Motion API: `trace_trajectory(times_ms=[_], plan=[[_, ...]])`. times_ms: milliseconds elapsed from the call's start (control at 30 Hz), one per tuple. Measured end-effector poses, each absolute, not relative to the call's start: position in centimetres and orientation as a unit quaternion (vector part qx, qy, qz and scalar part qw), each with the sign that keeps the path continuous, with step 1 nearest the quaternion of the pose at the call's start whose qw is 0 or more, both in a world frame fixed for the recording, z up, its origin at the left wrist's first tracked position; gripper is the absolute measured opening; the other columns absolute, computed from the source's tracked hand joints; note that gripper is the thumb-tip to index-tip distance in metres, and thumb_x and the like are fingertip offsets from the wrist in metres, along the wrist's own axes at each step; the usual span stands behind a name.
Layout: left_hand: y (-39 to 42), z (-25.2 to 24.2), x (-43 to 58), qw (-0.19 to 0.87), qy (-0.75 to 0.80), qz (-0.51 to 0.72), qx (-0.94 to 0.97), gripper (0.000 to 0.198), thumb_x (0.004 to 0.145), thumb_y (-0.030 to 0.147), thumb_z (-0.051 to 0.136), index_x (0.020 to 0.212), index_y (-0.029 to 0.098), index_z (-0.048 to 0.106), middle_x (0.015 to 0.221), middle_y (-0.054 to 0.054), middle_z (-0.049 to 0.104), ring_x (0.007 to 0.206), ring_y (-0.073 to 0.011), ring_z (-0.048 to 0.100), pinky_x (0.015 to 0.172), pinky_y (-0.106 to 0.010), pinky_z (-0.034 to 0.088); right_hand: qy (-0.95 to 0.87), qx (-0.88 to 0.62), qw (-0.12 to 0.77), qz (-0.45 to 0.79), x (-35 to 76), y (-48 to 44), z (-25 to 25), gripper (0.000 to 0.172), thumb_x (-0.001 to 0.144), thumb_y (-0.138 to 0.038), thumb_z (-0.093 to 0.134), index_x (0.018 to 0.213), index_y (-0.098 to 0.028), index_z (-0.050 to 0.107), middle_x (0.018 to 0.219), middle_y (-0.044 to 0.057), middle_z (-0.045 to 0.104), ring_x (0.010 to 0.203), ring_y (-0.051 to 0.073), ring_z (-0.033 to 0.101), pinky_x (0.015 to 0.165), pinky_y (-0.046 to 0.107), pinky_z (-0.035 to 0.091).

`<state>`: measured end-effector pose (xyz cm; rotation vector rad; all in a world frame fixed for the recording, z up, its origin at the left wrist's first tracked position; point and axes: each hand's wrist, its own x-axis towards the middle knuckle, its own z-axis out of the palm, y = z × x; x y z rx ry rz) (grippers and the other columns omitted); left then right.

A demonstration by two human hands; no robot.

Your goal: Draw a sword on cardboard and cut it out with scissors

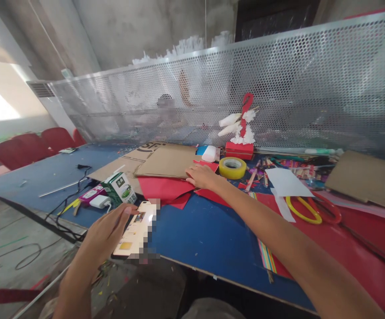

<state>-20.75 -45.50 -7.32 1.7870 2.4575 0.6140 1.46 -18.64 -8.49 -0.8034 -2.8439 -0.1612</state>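
Observation:
My left hand [108, 230] is closed around a smartphone [134, 232] with a lit screen, just past the table's front edge. Part of the phone is covered by blurred blocks. Stretched across the table, my right hand [201, 176] has its fingers bent at the right edge of a flat piece of brown cardboard [166, 161], which they seem to pinch. Red paper [166, 190] lies under that cardboard and beside the hand. A roll of yellow tape [232, 168] is just right of my right hand. Near my left hand stands a green and white drink carton [121, 188].
A perforated metal divider [312, 88] runs behind the blue table [205, 235], with a blurred person beyond it. A red and white paper craft [242, 128] stands before it. Scissors with yellow and red handles [303, 210] lie right. A white charger [100, 202] and black cables are left.

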Motion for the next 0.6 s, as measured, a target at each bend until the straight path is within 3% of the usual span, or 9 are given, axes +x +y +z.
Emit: trace_trajectory(times_ms=[333, 600], plan=[[-45.3, -7.7, -21.0, -0.003, 0.813, 0.198, 0.547, 0.054, 0.101, 0.056, 0.026, 0.119, 0.026, 0.067, 0.126, -0.006, 0.075, 0.117, -0.0259, 0.070, 0.099, -0.035, 0.050, -0.957, -0.251, 0.093, -0.114, 1.0, -18.1, -9.7, 0.027, 0.102, -0.028, 0.055, 0.123, -0.014, 0.064, 0.122, 0.016, 0.072, 0.113, 0.030, 0.066, 0.090, 0.040, 0.051], [-45.0, -8.0, -21.4, -0.030, 0.802, 0.196, 0.563, 0.050, 0.099, 0.054, 0.031, 0.116, 0.026, 0.068, 0.119, -0.003, 0.078, 0.108, -0.0235, 0.073, 0.094, -0.031, 0.052, -0.950, -0.212, 0.107, -0.203, 0.7, -18.5, -9.8, 0.032, 0.101, -0.005, 0.040, 0.119, -0.006, 0.066, 0.112, 0.020, 0.073, 0.107, 0.029, 0.067, 0.093, 0.041, 0.047]])
